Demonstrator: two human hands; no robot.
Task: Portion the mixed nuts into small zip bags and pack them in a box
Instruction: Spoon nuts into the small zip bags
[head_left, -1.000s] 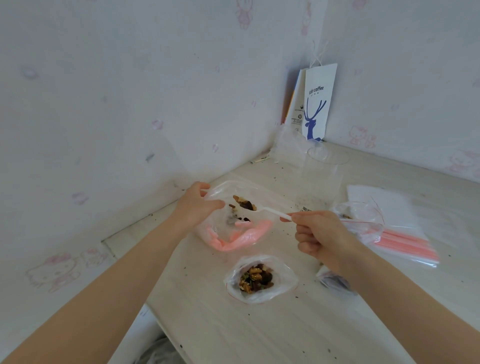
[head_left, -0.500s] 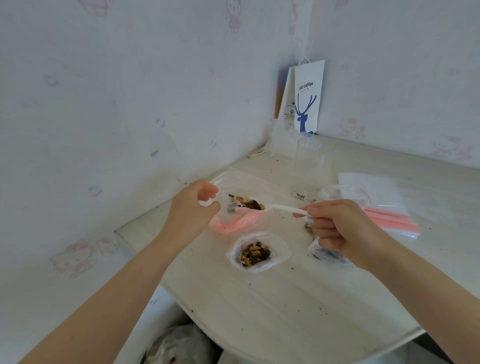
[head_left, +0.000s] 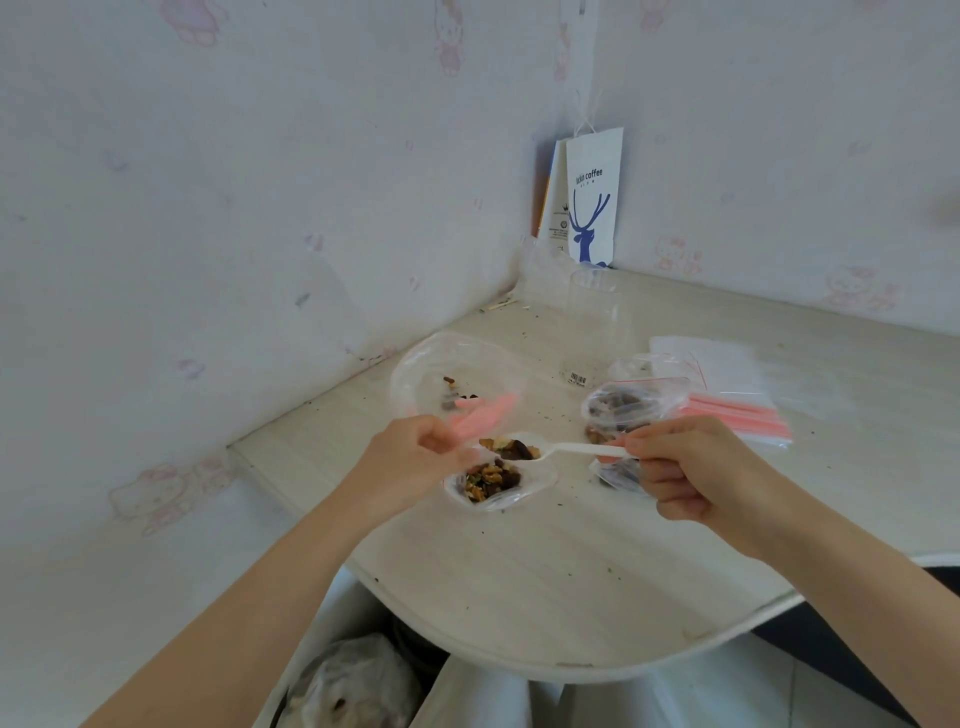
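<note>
My right hand (head_left: 691, 467) grips the handle of a white plastic spoon (head_left: 576, 449). Its bowl carries mixed nuts (head_left: 511, 449) just above a small open zip bag (head_left: 535, 486) that lies on the table with nuts inside. My left hand (head_left: 415, 457) is beside that bag, fingers curled at the blurred pink zip edge of the large clear bag (head_left: 457, 374), which holds a few nuts. Two filled small bags (head_left: 623, 410) sit behind my right hand, one partly hidden by it.
A stack of empty zip bags (head_left: 727, 415) with pink strips lies at the right. A clear plastic cup (head_left: 597, 322) and a white paper coffee bag (head_left: 592, 202) stand in the corner. The table's rounded edge (head_left: 519, 660) is close to me, with a bin (head_left: 353, 686) below.
The loaded spoon has travelled from the large bag toward me and now hovers over the small open bag. My left hand has drawn back with the large bag's pink edge.
</note>
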